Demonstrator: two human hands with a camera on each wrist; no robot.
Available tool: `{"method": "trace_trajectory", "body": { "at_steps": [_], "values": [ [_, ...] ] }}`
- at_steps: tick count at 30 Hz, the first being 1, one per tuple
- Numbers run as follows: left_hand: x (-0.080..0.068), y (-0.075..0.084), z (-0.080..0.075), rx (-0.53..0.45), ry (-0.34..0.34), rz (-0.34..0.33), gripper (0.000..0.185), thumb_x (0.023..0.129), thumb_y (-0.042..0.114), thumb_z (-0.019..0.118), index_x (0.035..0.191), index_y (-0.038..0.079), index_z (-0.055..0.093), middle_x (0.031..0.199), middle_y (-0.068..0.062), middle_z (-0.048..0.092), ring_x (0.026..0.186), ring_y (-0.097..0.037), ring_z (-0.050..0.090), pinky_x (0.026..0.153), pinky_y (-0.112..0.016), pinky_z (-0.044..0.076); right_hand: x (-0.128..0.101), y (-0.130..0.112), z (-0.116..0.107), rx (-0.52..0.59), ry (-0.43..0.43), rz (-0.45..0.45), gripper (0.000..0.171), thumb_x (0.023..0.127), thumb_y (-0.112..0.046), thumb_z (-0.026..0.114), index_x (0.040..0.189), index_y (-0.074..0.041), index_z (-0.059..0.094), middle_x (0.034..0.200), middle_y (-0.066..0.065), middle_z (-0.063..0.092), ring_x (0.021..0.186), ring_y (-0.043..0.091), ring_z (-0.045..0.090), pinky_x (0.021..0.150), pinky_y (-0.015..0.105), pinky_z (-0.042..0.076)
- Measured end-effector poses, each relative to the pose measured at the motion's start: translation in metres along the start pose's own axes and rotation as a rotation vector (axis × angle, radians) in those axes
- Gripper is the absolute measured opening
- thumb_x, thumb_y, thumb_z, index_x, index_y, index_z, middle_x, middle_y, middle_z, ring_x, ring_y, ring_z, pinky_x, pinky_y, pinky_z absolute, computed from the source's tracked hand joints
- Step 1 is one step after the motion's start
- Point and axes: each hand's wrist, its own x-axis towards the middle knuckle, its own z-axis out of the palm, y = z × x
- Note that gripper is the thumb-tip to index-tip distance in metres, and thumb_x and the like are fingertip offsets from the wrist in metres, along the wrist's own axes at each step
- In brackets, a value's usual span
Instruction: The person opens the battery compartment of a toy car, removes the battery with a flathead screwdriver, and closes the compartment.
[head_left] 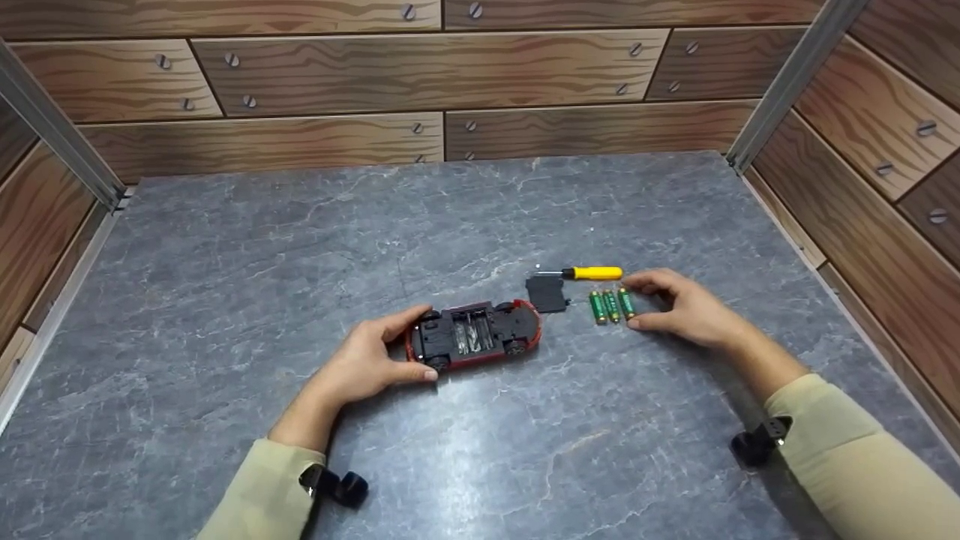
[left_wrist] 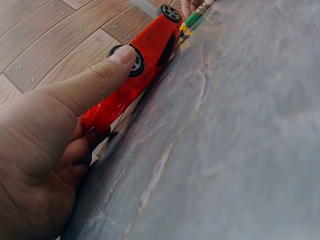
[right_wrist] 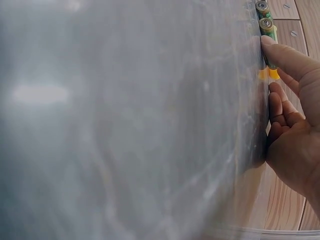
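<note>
A red toy car [head_left: 474, 334] lies upside down on the table, its dark underside up and its battery compartment uncovered. My left hand [head_left: 367, 360] grips its left end, the thumb [left_wrist: 107, 70] along a wheel in the left wrist view. Right of the car, several green batteries [head_left: 611, 306] lie side by side. My right hand [head_left: 686, 307] pinches the rightmost battery [head_left: 627, 303] by its two ends, between thumb and fingertips. In the right wrist view the thumb [right_wrist: 290, 59] covers part of that battery.
Between car and batteries lies a black battery cover [head_left: 547, 294]. Behind it is a screwdriver [head_left: 596, 273] with a yellow handle, and a tiny screw [head_left: 537, 266] sits near its tip. Wood-patterned walls [head_left: 420, 71] bound the grey marbled table [head_left: 315, 232] at the back and sides.
</note>
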Motion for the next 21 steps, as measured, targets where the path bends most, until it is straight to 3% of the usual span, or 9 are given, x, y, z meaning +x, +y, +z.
{"method": "trace_trajectory", "body": {
  "at_steps": [10, 21],
  "values": [
    [0.0003, -0.0017, -0.0009, 0.005, 0.002, 0.012, 0.098, 0.074, 0.028, 0.099, 0.158, 0.009, 0.051, 0.15, -0.01, 0.062, 0.128, -0.023, 0.064, 0.122, -0.048, 0.037, -0.0006, 0.0003, -0.0002, 0.017, -0.001, 0.008, 0.067, 0.085, -0.015, 0.092, 0.145, -0.005, 0.062, 0.137, 0.014, 0.064, 0.123, 0.027, 0.055, 0.104, 0.021, 0.039],
    [0.0007, -0.001, -0.0004, -0.016, -0.002, 0.009, 0.097, 0.075, 0.025, 0.099, 0.157, 0.007, 0.051, 0.15, -0.009, 0.062, 0.135, -0.023, 0.059, 0.123, -0.047, 0.035, -0.0028, -0.0014, -0.0031, 0.035, 0.0, 0.027, 0.069, 0.087, -0.015, 0.089, 0.149, -0.007, 0.059, 0.138, 0.015, 0.066, 0.121, 0.028, 0.058, 0.1, 0.027, 0.046]
  ]
}}
